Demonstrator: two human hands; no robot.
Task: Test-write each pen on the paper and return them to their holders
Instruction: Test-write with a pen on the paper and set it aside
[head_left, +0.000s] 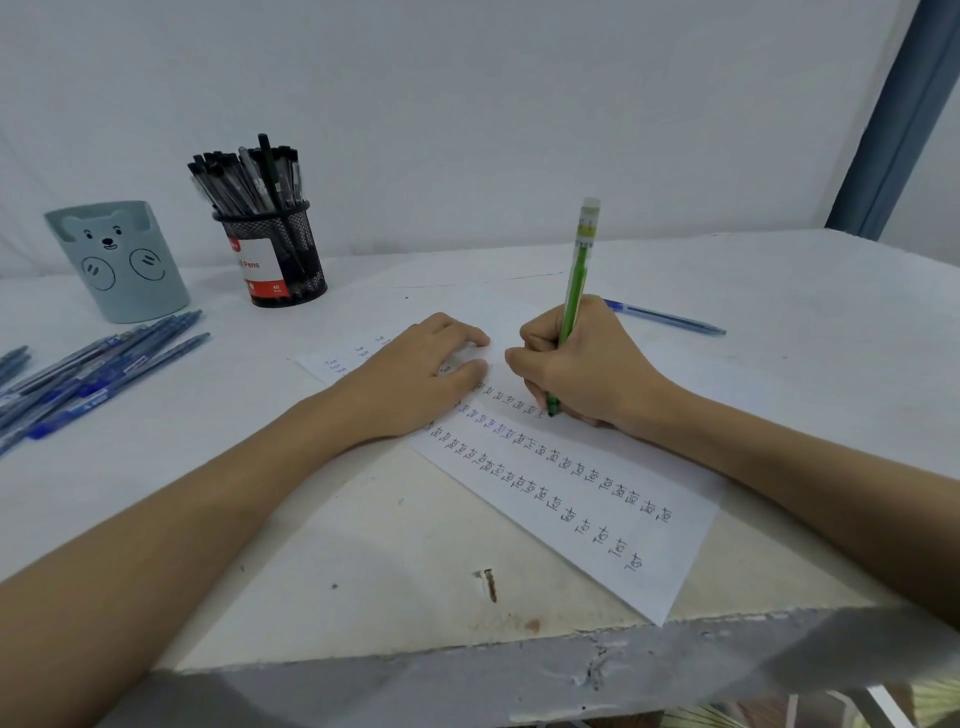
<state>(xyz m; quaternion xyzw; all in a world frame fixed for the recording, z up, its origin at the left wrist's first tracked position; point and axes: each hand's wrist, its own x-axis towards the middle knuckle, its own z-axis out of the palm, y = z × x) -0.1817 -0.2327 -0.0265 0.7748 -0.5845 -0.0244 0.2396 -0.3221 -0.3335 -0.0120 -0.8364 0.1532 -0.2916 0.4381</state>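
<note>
A white paper (613, 540) lies angled on the table, covered with rows of handwritten "Test". My right hand (587, 364) grips a green pen (576, 280) upright, its tip touching the paper at the end of a row. My left hand (415, 374) lies flat on the paper's upper part, fingers straight. A black mesh holder (275, 254) full of black pens stands at the back left. Beside it stands a pale blue bear-face holder (122, 260). Several blue pens (93, 369) lie loose at the left edge. One blue pen (670, 317) lies behind my right hand.
The white table's front edge (467, 665) is chipped and stained, with a rusty mark (489, 584) near it. A white wall backs the table. A blue-grey post (893, 119) rises at the far right.
</note>
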